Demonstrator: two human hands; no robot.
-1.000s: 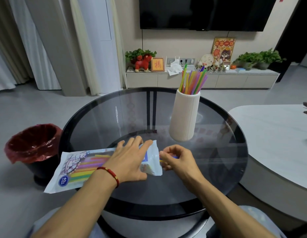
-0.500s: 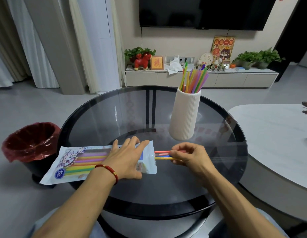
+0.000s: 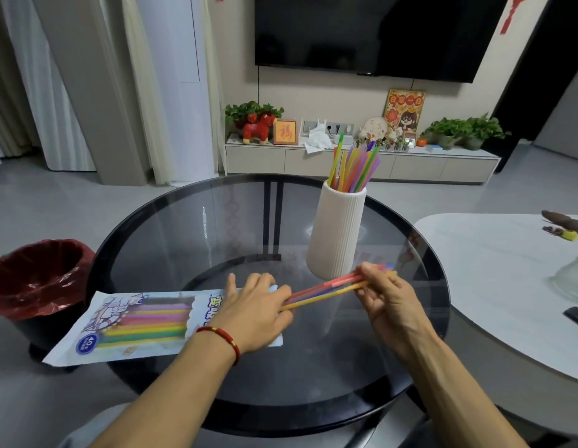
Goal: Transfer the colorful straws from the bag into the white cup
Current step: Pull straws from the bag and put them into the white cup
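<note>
The straw bag [image 3: 142, 321] lies flat at the left front of the round glass table [image 3: 197, 227], with several coloured straws still showing inside. My left hand [image 3: 255, 315] presses flat on the bag's open right end. My right hand [image 3: 384, 299] pinches a few straws [image 3: 323, 287], red, blue and yellow, drawn most of the way out of the bag and slanting up to the right. The ribbed white cup [image 3: 337, 234] stands upright just behind my right hand. It holds several straws [image 3: 357, 168] that fan out of its top.
A bin with a red liner [image 3: 35, 279] stands on the floor left of the table. A white table [image 3: 507, 286] with small items sits close on the right. A TV console with plants and ornaments [image 3: 362, 156] runs along the back wall.
My right hand has moved right and up, drawing the few straws farther out of the bag. My left hand stays pressed on the bag's open end.
</note>
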